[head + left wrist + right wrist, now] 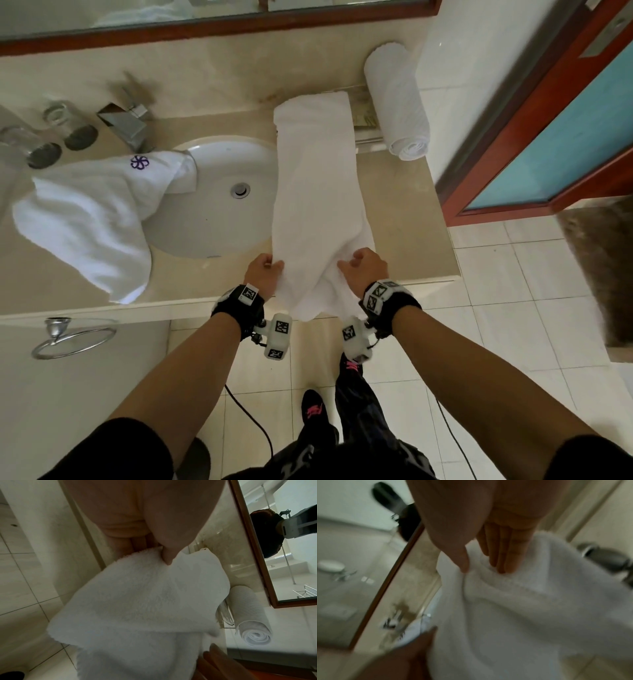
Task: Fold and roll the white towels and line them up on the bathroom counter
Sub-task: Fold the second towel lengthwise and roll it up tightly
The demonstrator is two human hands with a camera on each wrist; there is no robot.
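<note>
A long folded white towel (315, 192) lies lengthwise on the beige counter (404, 219), its near end hanging over the front edge. My left hand (263, 270) pinches the near left edge, thumb on top of the towel (137, 595). My right hand (363, 270) grips the near right side, thumb and fingers bunching the towel (530, 608). A rolled white towel (399, 102) lies at the counter's back right by the wall; the left wrist view shows this rolled towel (248, 615) too. A loose white towel with a purple logo (92, 219) is draped left of the sink.
An oval sink (219, 205) with a chrome faucet (126, 123) sits left of the folded towel. Two glasses (54, 133) stand at the far left. A small tray (364, 120) lies beside the rolled towel. A towel ring (72, 337) hangs below the counter. A door (548, 137) stands to the right.
</note>
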